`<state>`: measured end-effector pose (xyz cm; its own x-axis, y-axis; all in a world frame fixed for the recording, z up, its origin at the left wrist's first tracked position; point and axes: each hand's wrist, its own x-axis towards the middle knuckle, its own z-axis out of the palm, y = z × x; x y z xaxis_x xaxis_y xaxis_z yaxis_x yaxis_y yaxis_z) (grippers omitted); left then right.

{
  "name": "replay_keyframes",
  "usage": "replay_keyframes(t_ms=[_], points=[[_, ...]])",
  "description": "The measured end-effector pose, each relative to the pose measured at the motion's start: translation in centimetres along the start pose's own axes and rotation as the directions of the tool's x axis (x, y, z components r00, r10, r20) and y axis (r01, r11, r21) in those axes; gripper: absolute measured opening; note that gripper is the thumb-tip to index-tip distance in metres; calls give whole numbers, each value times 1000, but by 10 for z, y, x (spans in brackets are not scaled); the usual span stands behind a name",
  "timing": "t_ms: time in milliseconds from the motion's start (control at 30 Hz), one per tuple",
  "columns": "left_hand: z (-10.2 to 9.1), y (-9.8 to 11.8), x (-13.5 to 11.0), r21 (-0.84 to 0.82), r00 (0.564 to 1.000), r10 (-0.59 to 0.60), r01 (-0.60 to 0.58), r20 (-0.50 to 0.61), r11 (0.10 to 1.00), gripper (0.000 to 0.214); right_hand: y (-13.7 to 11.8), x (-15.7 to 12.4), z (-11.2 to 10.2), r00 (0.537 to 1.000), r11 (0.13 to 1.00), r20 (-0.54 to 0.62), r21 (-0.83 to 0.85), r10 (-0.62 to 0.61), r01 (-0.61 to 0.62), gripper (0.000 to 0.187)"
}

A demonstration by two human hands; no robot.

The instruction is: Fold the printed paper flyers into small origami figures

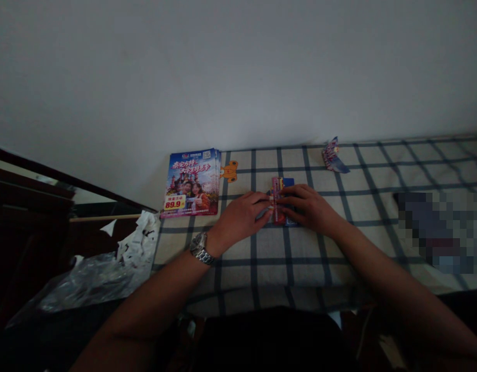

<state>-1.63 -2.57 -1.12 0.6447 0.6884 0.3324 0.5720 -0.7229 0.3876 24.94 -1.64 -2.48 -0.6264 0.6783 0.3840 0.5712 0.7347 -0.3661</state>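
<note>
My dark clothing (275, 343) fills the bottom edge, and past it my two bare forearms reach in over the surface (238, 279), covered with a checked cloth. Between my hands lies the paper (276, 213), folded into a narrow printed piece and flat on the cloth. My left hand (240, 219), with the watch (201, 248) at its wrist, has its fingertips at the paper's left edge; my right hand (310, 209) lays its slightly spread fingers across the right part. So my grip is on the paper from both sides, though I cannot tell whether either hand pinches it or only presses it down. I take the step in hand to be lining up or creasing a fold. As I judge it, the next move calls for one hand steadying the paper while the other runs firmly along the crease, edges kept even. To the left, near my left hand, sits the stack of flyers (190, 183), printed in similar blues and pinks. Well beyond my right hand, close to the wall (238, 77), stands a folded figure (333, 157), apart from everything else.
</note>
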Motion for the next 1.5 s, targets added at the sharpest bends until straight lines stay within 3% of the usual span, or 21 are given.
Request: replay_keyframes(t_ms=[800,1500], points=[[1,0,1,16,1000,9,-9,16,1000,27,-4,1,0,1000,1000,-1,-2,22,-22,31],[0,7,6,178,997,38,-50,70,983,29,2,-2,-2,999,998,-11,53,34,-33,27]])
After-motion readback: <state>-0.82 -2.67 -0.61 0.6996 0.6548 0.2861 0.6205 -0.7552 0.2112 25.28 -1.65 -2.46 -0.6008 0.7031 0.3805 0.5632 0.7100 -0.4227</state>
